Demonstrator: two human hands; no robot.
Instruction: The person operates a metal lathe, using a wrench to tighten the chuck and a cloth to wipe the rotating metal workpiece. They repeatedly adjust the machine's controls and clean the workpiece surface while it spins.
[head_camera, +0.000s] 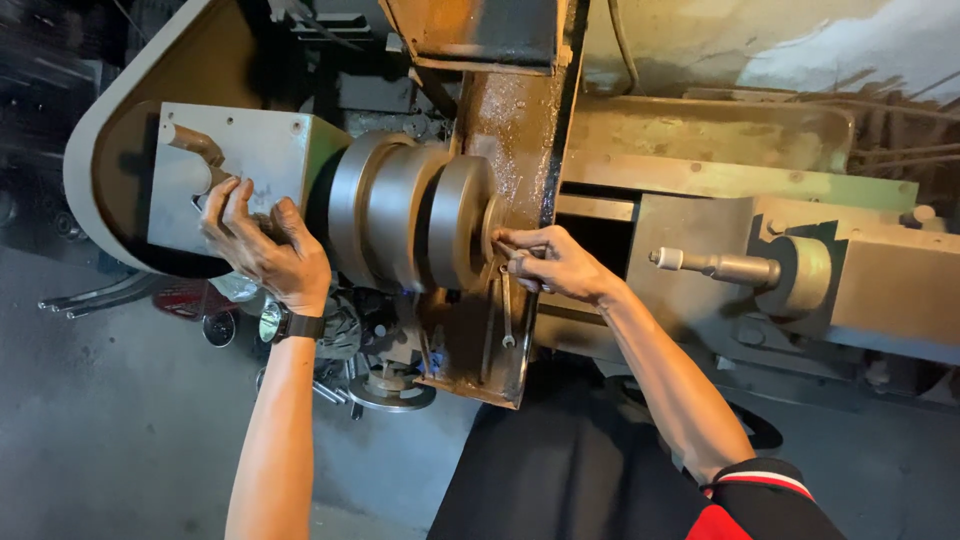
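From the head view, the left hand (262, 243) is splayed open, flat against the grey housing (245, 160). The right hand (548, 262) pinches a small wrench (506, 300) just beside the metal disc (458, 235). A slipping wrench could throw those fingers against the disc's edge.

Left hand (262, 247) splayed, right hand (553, 262) pinching.

The right hand (553, 262) covers whatever its fingertips pinch against the stepped pulley (415, 215); the rusty bracket (505, 180) hides the pulley's far face, top edge cropping it
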